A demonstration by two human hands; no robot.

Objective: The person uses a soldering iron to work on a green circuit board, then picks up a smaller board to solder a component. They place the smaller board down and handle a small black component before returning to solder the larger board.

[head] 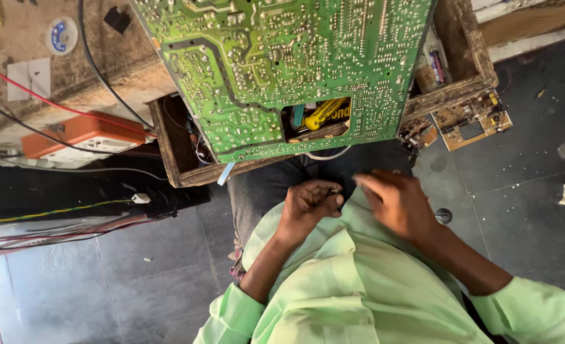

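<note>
Below the green circuit board (282, 70), the left hand (308, 204) pinches a small metal part (335, 189) shut-fisted, the blurred right hand (394, 200) loosely curled beside it, nothing yet fitted to the board.

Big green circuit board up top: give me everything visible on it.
The large green circuit board shows its solder side: pale traces, dense silver solder dots, and a dark line snaking across its left part. A rectangular cutout in its lower edge reveals a yellow-handled tool beneath. It lies tilted across an open wooden drawer, overhanging the drawer's front, with its top cut off by the frame. Neither the left hand nor the right hand touches it; both are below, near the lap.
</note>
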